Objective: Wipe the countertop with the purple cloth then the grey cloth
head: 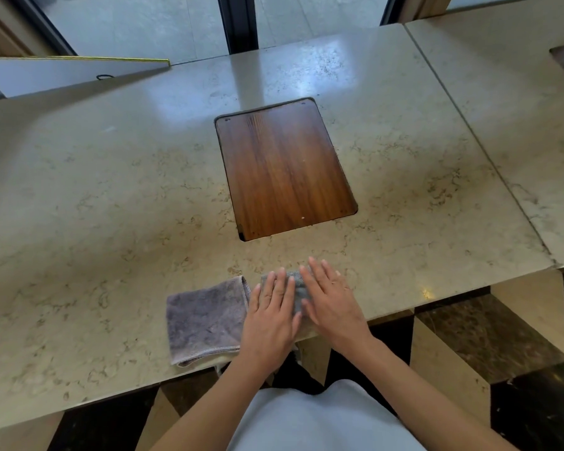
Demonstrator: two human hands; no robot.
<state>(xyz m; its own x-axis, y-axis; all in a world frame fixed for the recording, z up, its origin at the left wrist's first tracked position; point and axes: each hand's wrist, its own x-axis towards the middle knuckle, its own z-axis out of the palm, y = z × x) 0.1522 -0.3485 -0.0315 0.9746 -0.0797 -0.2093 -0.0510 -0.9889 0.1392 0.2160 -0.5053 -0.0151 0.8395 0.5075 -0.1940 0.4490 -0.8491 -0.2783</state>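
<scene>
Head view shows both hands, left [271,315] and right [331,301], pressed flat and unclenched on the soft, limp grey cloth [298,289] at lower centre, best pinched at an edge, purple cloth [205,320] lying beside on the desk [95,222].

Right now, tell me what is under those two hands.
Under the left hand and right hand lies the grey cloth, pressed flat on the countertop. Only a strip shows between the fingers; the rest is covered. The purple cloth lies beside it, mostly uncovered.
</scene>
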